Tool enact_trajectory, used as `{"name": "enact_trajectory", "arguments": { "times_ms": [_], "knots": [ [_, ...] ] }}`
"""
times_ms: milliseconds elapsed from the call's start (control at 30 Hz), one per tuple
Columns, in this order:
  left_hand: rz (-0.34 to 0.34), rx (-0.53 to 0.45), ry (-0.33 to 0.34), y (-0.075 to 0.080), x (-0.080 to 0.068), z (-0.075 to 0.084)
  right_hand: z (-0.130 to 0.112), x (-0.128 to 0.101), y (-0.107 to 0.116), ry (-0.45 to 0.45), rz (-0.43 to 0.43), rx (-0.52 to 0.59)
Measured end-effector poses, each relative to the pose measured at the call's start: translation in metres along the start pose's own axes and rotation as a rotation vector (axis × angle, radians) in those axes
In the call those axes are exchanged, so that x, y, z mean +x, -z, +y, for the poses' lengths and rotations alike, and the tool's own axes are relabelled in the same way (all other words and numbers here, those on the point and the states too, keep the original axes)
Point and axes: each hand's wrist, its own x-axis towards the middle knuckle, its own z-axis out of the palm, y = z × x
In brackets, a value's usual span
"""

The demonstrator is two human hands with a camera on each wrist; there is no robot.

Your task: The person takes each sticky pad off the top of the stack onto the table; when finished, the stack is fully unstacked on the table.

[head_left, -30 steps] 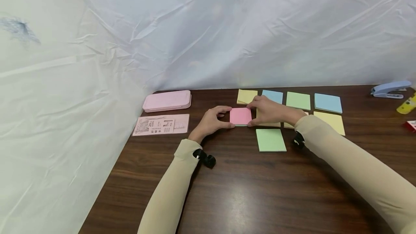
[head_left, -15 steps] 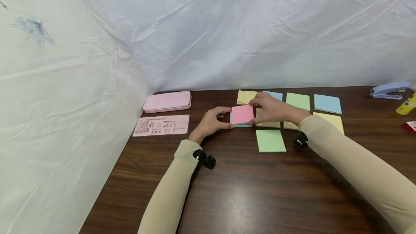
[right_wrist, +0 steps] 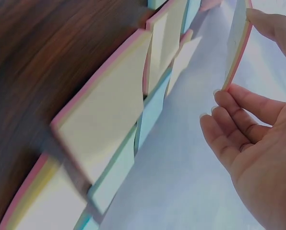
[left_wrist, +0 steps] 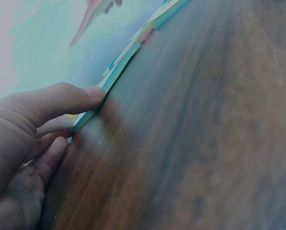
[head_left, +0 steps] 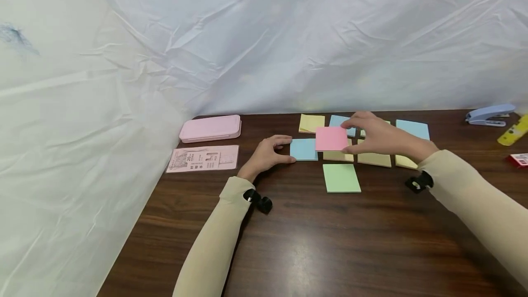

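Observation:
Between the thumb and fingers of my right hand a pink sticky note pad is pinched by its right edge, raised above the pads on the table. The right wrist view shows this pad on edge, with a yellow layer beside the pink. My left hand holds a blue sticky note pad at its left side, thumb at the near corner and index finger at the far one. This pad lies flat on the table. Just right of it, partly under the pink pad, is a yellowish pad.
More pads lie in rows behind and right, among them a yellow pad and a blue pad. A green pad lies nearer. Left stand a pink case and a pink printed card. A stapler is far right.
My right hand has lifted the pink pad off the blue one and carried it to the right. The blue pad now shows fully. My left hand has stayed in place.

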Motion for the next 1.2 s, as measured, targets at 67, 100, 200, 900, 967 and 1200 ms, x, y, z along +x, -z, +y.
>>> {"name": "enact_trajectory", "arguments": {
  "times_ms": [67, 100, 200, 900, 967, 1200],
  "knots": [
    [0.000, -0.003, 0.000, 0.000, 0.000, 0.000, 0.003, -0.011, 0.005, -0.026, -0.002, 0.003],
    [-0.001, -0.003, -0.001, 0.000, 0.000, 0.000, 0.005, -0.016, 0.008, -0.037, -0.002, 0.004],
    [-0.005, -0.004, -0.005, 0.000, 0.000, 0.000, 0.011, -0.033, 0.014, -0.059, 0.015, 0.008],
    [-0.004, 0.001, -0.002, 0.002, -0.001, -0.003, 0.032, -0.113, 0.003, -0.062, 0.035, -0.037],
    [-0.003, -0.001, -0.002, 0.002, -0.002, -0.003, 0.033, -0.118, -0.001, -0.058, 0.040, -0.039],
    [-0.004, -0.007, 0.000, 0.003, -0.002, -0.002, 0.034, -0.128, -0.011, -0.004, 0.066, -0.073]
  ]
}}
